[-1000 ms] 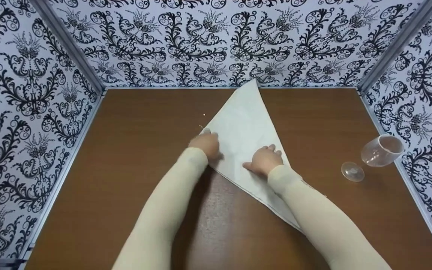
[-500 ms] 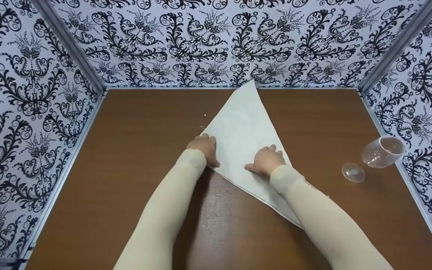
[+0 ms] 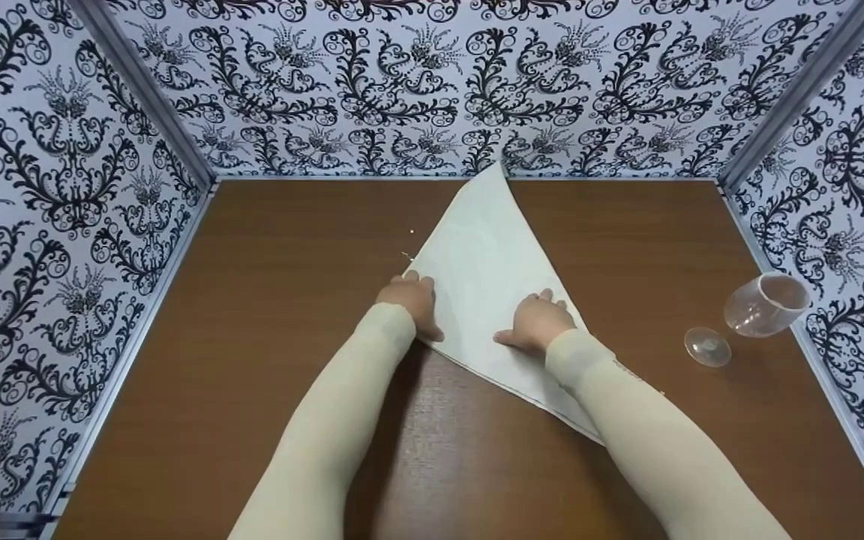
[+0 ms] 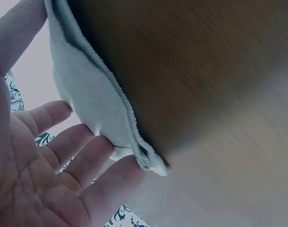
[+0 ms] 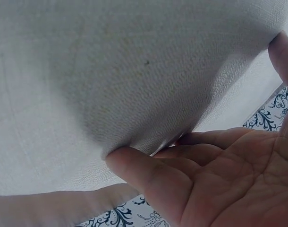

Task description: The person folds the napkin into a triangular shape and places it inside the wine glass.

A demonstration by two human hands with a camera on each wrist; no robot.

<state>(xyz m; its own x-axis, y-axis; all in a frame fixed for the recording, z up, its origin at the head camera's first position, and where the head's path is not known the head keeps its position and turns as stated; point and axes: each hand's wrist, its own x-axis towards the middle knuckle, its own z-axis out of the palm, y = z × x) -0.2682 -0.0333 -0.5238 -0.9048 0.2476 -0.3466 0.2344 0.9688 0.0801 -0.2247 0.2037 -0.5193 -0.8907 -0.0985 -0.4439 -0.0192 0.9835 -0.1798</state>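
A white cloth (image 3: 481, 255), folded into a long triangle, lies on the brown table (image 3: 267, 315) with its tip at the back wall. My left hand (image 3: 411, 298) rests on the cloth's left corner. In the left wrist view the left hand (image 4: 63, 156) is flat, its straight fingers touching the hemmed corner of the cloth (image 4: 82, 90). My right hand (image 3: 541, 321) presses on the cloth near its right edge. Seen from the right wrist, the right hand (image 5: 205, 175) shows an open palm with fingertips pushed against the cloth (image 5: 111, 71).
A clear stemmed glass (image 3: 766, 304) lies on its side at the right wall, its round foot (image 3: 706, 346) pointing at me. Patterned black-and-white walls (image 3: 64, 187) close in the table on three sides. Bare brown tabletop shows to the left and in front.
My left hand has slid a little back toward me along the cloth's left corner and settled there. My right hand has hardly moved.
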